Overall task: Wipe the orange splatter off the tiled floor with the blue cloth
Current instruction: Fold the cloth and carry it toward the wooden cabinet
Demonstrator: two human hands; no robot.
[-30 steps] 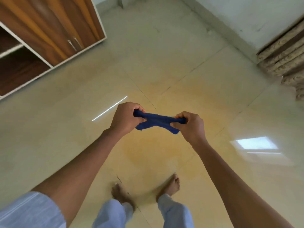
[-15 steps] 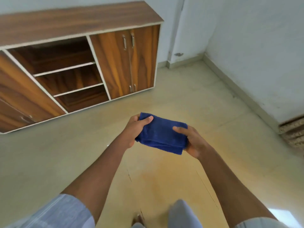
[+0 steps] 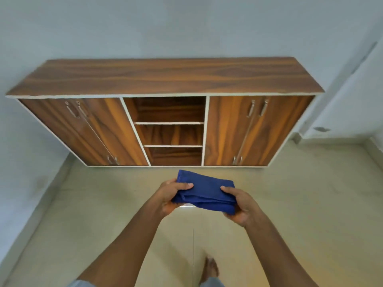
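Fingers point(image 3: 186, 185) of the left hand point(image 3: 173, 196) were wrapped over the left end of the blue cloth point(image 3: 204, 192), thumb on top, and those of the right hand point(image 3: 240, 206) were clamped on its right end, so the folded cloth was gripped between both hands in the air, well above the tiled floor point(image 3: 300, 204). The cloth was seen as a thick, layered pad with its folds facing the person. Beyond the hands, a wooden cabinet point(image 3: 165, 112) with closed doors and open middle shelves was set against a pale wall point(image 3: 186, 27). A bare foot point(image 3: 211, 268) was visible at the lower edge. No clear orange splatter was made out on the floor ahead; only a faint warm tint was noted near the lower right. It was judged that the wiping had not yet begun. The likely risk was that the pad would be brought down on the wrong patch, because the stain lay outside the view, or that the folds would slip open under a loose grip and merely smear the mark.
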